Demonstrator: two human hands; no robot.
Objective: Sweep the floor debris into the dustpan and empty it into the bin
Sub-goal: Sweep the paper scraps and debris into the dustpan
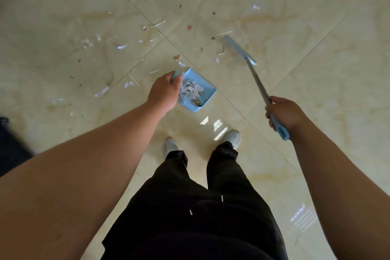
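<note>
While the left hand (pixel 163 91) is curling its fingers around the handle of the dustpan (pixel 197 93) at frame centre, the right hand (pixel 282 113) is gripping the broom (pixel 256 79) tightly. Debris (pixel 120 46) is lying scattered upper left; tilting the loaded pan risks spilling scraps.

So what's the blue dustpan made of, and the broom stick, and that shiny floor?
The dustpan looks like plastic: one even light blue, thin moulded walls and a ridged comb edge. The broom stick seems to be metal, grey with a dull sheen, ending in a blue grip that looks plastic. The floor looks like polished tile, probably ceramic or stone: straight seams, marble-like veins and bright mirror reflections.
</note>
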